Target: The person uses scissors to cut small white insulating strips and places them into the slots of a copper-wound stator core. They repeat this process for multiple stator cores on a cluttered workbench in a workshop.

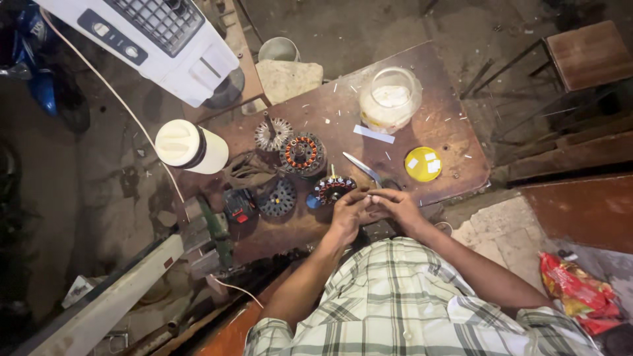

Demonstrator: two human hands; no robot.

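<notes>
Both hands meet at the table's near edge — fingertips pressed together.
Left hand (346, 214) and right hand (394, 203); what they pinch cannot be told. Wound stator (331, 189) touches the left hand at its eleven o'clock — nearer that hand.

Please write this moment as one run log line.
left hand and right hand: joined, fingertips together | nearest: motor stator | table: jar, yellow lid

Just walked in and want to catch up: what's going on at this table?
A person in a plaid shirt sits at a wooden table, left hand and right hand brought together at its near edge; what they pinch is too small to tell. Just beyond lie a wound stator and scissors. Another stator, a glass jar and a yellow lid sit further back.
</notes>
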